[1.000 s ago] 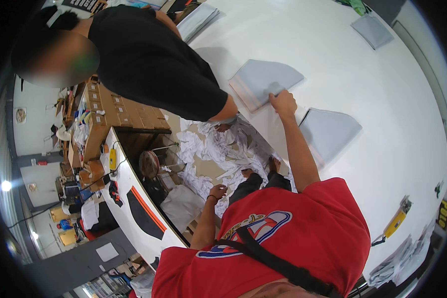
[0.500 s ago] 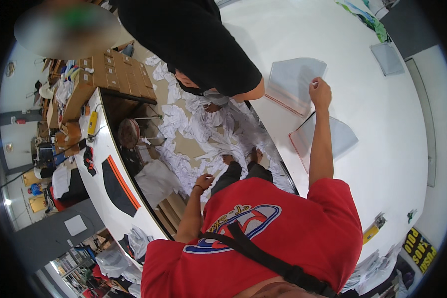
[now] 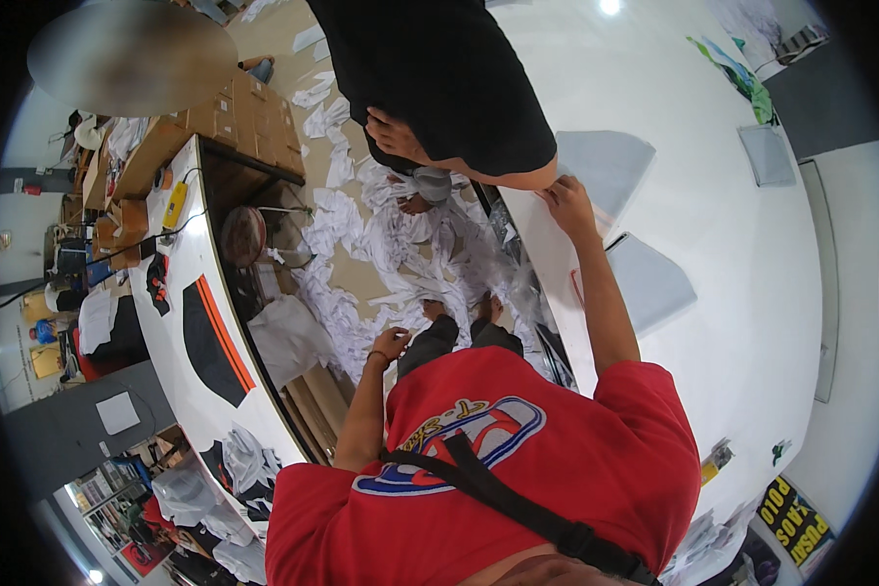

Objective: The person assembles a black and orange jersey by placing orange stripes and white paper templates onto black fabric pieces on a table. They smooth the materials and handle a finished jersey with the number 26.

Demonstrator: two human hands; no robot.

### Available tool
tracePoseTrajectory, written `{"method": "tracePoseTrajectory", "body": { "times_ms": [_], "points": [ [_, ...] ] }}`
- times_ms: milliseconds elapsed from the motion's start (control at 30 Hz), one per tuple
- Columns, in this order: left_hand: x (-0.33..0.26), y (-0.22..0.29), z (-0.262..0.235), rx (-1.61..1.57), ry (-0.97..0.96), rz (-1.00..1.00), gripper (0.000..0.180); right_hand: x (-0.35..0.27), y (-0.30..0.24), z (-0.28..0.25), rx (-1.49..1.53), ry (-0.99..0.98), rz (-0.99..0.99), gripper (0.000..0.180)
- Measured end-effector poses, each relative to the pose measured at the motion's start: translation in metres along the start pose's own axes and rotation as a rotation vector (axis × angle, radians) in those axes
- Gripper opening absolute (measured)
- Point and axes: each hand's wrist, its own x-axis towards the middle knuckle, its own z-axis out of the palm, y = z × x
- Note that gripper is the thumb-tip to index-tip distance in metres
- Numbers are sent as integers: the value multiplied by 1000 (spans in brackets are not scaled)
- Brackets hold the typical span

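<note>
My right hand (image 3: 566,200) reaches forward onto the white table (image 3: 713,391), fingers spread flat at the near corner of a grey cut fabric piece (image 3: 610,161). It touches the table close to the elbow of a co-worker in a black shirt (image 3: 439,78). A second grey fabric piece (image 3: 649,283) lies just right of my forearm. My left hand (image 3: 391,342) hangs at my side above the floor, fingers loosely curled and holding nothing. My red shirt (image 3: 518,459) fills the lower part of the view.
White paper scraps (image 3: 391,244) cover the floor between the tables. A second white table (image 3: 181,322) on the left carries black and orange fabric pieces. Cardboard boxes (image 3: 254,117) stand behind it. A third grey piece (image 3: 767,154) lies far right.
My right hand has slid from the middle of the far grey piece back to its near corner. The co-worker has come closer. My left hand stays at my side.
</note>
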Motion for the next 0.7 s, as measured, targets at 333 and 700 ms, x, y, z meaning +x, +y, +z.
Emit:
{"method": "tracePoseTrajectory", "body": {
  "times_ms": [333,700],
  "points": [
    [-21,-16,0,35,3,-148,39,-3,1,4,65,7,211,11],
    [-18,-44,2,90,11,-176,36,-4,13,7,335,51,279,8]
  ]
}}
